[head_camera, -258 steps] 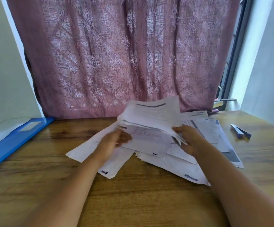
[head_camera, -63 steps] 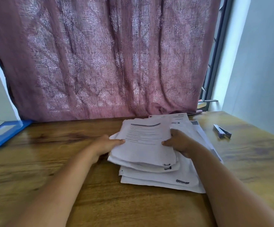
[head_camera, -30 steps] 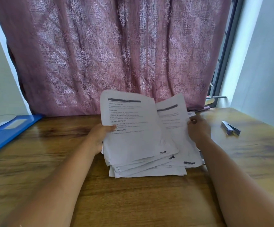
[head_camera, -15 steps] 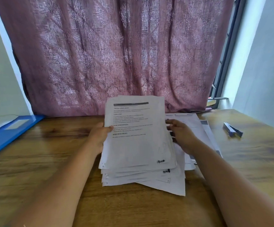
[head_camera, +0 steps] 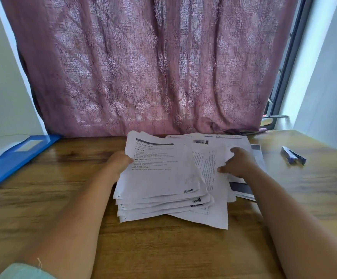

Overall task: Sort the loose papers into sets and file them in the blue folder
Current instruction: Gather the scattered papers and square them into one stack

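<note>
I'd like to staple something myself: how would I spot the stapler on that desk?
Start at the wooden desk below the pink curtain. Go right, past the paper pile and the right hand, toward the window side. The stapler lies alone there, small, dark blue and touching no paper.

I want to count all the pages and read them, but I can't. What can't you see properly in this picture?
- Small print on the top sheet, head view: too small and blurred to read.
- Number of pages in the stack: the top sheets cover the lower ones.
- Blue folder: cut off by the left edge.
- Fingers of the left hand: tucked under the papers.
- Sheets under the right hand: partly covered by it.
</note>
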Demonstrator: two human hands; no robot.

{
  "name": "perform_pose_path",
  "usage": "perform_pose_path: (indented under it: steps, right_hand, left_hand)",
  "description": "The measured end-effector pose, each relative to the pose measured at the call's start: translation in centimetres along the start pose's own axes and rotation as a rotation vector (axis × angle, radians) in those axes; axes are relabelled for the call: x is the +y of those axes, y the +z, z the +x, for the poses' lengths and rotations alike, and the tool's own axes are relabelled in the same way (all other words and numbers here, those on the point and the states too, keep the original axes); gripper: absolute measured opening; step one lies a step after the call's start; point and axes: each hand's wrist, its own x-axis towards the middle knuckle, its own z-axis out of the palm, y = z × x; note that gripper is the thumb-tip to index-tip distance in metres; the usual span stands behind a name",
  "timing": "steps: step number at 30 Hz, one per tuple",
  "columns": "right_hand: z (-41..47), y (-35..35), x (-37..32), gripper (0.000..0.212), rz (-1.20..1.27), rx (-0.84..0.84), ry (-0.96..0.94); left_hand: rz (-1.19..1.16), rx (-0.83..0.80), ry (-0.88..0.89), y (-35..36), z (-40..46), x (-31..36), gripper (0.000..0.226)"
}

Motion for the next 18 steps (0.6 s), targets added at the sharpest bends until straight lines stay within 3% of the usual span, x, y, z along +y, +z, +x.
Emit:
perform_pose_path:
  steps: [4, 6, 9, 14, 18]
  right_hand:
    - [0.2, 0.3, 0.2, 0.035, 0.157, 0.107, -0.068]
    - [0.0, 0.5, -0.2, 0.024, 0.203, 0.154, -0.146]
    - [-0.5, 1.1, -0.7, 0.025, 0.353, 0.098, -0.096]
    - [-1.6, 2.5, -1.8, 0.033, 0.837, -0.210, 0.004]
    - [-2.3, 2.8, -2.5, 0.040, 1.029, -0.329, -0.040]
  left_hand:
    - [-0.150, -0.050, -0.057, -0.6, 0.3, -0.1, 0.029]
    - [-0.248, -0.086, -0.058, -0.9, 0.5, -0.2, 0.031]
    - [-0.409, -0.140, -0.078, -1.4, 0.5, -0.3, 0.029]
    - [-0.494, -0.261, -0.197, -0.7, -0.1, 0.2, 0.025]
    - [-0.516, -0.358, -0.140, 0.7, -0.7, 1.1, 0.026]
